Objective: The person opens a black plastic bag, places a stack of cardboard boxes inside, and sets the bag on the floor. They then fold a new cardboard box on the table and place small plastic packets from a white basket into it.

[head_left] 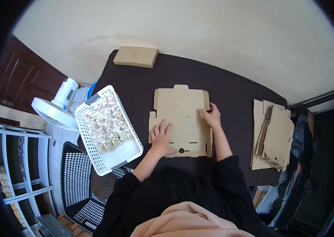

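Observation:
A flat, unfolded cardboard box lies on the dark tabletop in front of me, its tabs and slots showing and a dark round hole near its close edge. My left hand rests on its lower left part, fingers spread. At the upper right edge, my right hand pinches the side flap, with the thumb over the cardboard and the fingers along the outer side. Part of that flap is hidden by the right hand and wrist.
A white basket with many small wrapped packets stands at the table's left. One closed cardboard box sits at the back edge; stacked flat cardboard lies at right. Left of the table are a white fan and a black crate.

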Demonstrator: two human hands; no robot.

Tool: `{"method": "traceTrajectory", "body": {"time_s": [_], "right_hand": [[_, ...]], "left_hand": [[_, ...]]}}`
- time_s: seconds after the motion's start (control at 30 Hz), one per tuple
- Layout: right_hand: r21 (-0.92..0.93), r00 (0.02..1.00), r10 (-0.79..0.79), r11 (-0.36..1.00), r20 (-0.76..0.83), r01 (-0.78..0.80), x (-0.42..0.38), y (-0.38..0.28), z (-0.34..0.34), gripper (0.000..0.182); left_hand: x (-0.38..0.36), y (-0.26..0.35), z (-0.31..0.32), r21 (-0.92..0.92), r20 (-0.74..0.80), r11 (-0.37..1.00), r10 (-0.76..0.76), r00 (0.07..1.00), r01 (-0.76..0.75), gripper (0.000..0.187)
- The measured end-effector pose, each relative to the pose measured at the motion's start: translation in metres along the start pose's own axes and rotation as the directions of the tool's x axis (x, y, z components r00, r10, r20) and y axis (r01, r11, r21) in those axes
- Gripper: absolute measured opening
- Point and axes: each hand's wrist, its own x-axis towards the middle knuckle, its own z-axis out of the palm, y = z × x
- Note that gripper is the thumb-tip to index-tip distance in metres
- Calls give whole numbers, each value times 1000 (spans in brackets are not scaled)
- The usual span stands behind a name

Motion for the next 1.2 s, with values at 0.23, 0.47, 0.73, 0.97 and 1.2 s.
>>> {"method": "traceTrajectory", "body": {"time_s": [0.23, 0.47, 0.73, 0.97, 1.2], "right_hand": [[329, 990, 43, 940, 137, -87, -13, -14, -18, 34], [276, 844, -503, 851, 186, 447, -65, -6, -53, 26], [-271, 606, -633, 550, 483, 790, -73, 4, -78, 38], [-411, 584, -555, 415, 592, 811, -80, 4, -75, 44], [-436, 572, -556, 371, 603, 820, -80, -1, -75, 42]], "left_hand": [[-7, -12, 19, -99, -173, 993, 46, 984, -64, 125], [-17, -22, 54, -596, -588, 746, -154, 794, -296, 103], [-41, -2, -25, -212, -456, 892, 272, 848, -400, 58], [-8, 2, 4, 61, -169, 974, 225, 960, -218, 93], [-7, 6, 5, 126, -93, 979, 172, 981, -159, 98]]}}
